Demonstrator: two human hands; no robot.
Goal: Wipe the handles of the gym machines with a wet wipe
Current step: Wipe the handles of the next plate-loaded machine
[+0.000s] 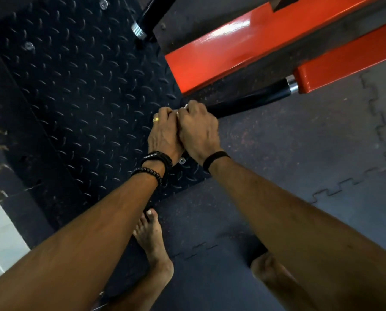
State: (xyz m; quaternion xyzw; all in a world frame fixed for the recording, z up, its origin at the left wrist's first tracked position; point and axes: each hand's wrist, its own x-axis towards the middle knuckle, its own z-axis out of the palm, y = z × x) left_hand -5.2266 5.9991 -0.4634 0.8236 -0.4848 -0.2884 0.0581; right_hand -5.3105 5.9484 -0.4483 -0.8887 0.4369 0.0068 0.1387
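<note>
Right now: both hands meet at the free end of a black handle [250,101] on the orange machine frame [227,52].
Handle axis: it runs from the hands up and to the right, ending at a chrome collar [292,84] against the orange arm.
Right hand [197,129]: fingers curled over the handle's near end, with a scrap of white wet wipe [186,107] showing at the knuckles.
Left hand [165,133]: pressed against the right, fingers curled; whether they pinch the wipe I cannot tell.
Nearer hand: the right, already on the grip.
Next stroke, likely: slide along the axis toward the collar.
Second handle [150,16]: top of view, well apart, over the checker-plate footboard [75,86].
</note>
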